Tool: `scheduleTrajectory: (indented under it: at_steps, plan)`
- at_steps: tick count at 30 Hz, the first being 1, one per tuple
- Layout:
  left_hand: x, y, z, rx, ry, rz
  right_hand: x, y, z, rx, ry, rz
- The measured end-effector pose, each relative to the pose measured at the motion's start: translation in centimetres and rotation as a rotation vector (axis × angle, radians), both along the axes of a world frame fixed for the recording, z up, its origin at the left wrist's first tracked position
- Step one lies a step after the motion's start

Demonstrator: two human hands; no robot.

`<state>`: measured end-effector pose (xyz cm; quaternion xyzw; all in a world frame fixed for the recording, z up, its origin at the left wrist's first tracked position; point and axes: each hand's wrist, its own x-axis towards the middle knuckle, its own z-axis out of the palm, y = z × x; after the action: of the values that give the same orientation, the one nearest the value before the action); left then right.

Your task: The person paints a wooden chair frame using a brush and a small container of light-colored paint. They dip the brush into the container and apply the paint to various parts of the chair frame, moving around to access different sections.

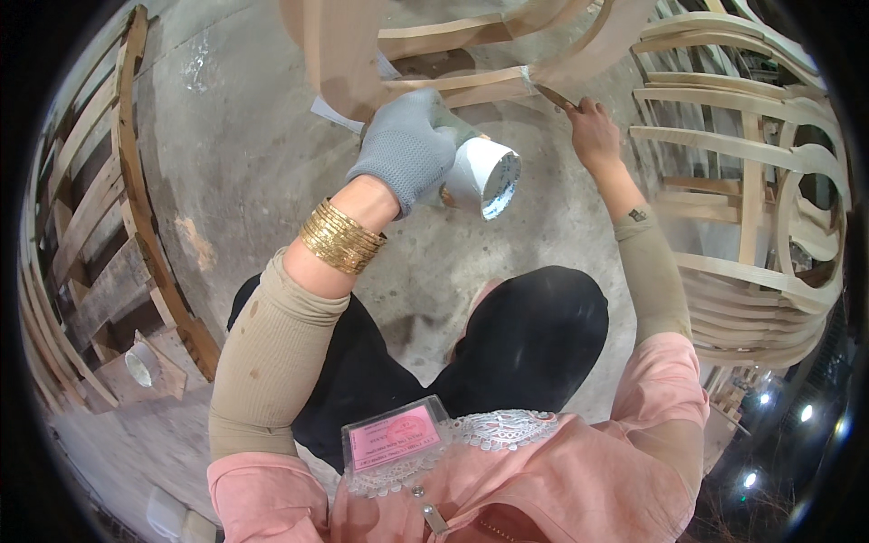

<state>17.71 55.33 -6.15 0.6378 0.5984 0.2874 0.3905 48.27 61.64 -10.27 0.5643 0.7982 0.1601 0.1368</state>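
My left hand (pixel 407 145), in a grey knit glove, is closed around a white cylindrical cup (pixel 480 172), tilted so that its opening faces right, with whitish smears at the rim. The same hand is close against a pale wooden chair-like frame (pixel 453 86); whether it also grips the wood is hidden. My bare right hand (pixel 596 134) pinches a thin flat blade, like a putty knife (pixel 554 97). The blade's tip meets the frame's lower rail beside a small patch of white paste (pixel 526 76). Part of the frame's left side is blurred.
Stacked curved wooden frames (pixel 751 136) rise close on the right. A slatted wooden pallet (pixel 131 181) stands at the left, with a white round container (pixel 142 364) on a board near it. Concrete floor (pixel 262 136) lies beneath. A white strip (pixel 335 115) shows beside the glove.
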Motion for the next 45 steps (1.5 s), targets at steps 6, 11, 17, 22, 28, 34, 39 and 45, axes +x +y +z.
scheduleTrajectory:
  at_steps: [6,11,17,22,28,34,39,45]
  plan:
    - [0.3,-0.2,-0.2,0.014,0.002,0.038,2.0,-0.7,-0.9,-0.056,0.032,-0.083]
    - [0.0,-0.7,-1.1,-0.088,0.066,0.01,5.0,-3.6,-1.8,-0.161,0.352,-0.213]
    - [-0.6,-2.2,-3.4,-0.252,0.125,0.056,7.2,-10.0,-3.7,-0.597,1.482,-0.751]
    - [-0.3,-3.3,-4.7,-0.336,0.139,0.075,9.7,-15.0,-5.5,-0.756,1.744,-0.752]
    - [-0.2,-4.5,-5.9,-0.423,0.177,0.227,10.1,-15.4,-6.5,-0.905,1.679,-0.625]
    - [1.3,-4.4,-6.1,-0.4,0.249,0.244,9.7,-13.2,-6.1,-0.946,1.553,-0.332]
    - [2.4,-4.6,-5.2,-0.301,0.298,0.277,6.2,-10.9,-3.9,-0.858,1.354,0.053]
    - [4.1,-3.8,-1.5,-0.161,0.19,0.329,0.9,-6.5,0.7,-0.406,0.92,0.405]
